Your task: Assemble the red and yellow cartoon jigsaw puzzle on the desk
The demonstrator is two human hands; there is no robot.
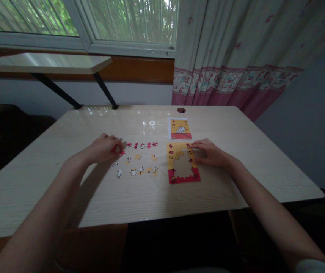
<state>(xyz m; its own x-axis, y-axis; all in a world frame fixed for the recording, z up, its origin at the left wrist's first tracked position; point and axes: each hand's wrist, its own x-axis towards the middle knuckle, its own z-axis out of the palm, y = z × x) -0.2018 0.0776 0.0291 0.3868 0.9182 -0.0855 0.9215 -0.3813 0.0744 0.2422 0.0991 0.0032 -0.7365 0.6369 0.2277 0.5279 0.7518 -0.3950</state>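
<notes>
My left hand (104, 148) is at the left end of the loose puzzle pieces, its fingers closed on a red puzzle piece (118, 149). Beside it run rows of loose pieces: red ones (135, 145) at the back, yellow and white ones (134, 172) nearer me. A yellow and red puzzle frame (183, 181) lies flat to the right, with a few yellow pieces (179, 154) in its upper left and bare tabletop showing through the rest. My right hand (212, 152) rests at the frame's right edge, thumb and fingers apart, fingertips touching it.
Behind the frame lies a picture card (180, 129) with a white animal on yellow and red. All this is on a pale wooden table (139, 197) with a cable hole (181, 110) at the back. A raised shelf (65, 62) stands back left; a curtain (225, 76) hangs behind.
</notes>
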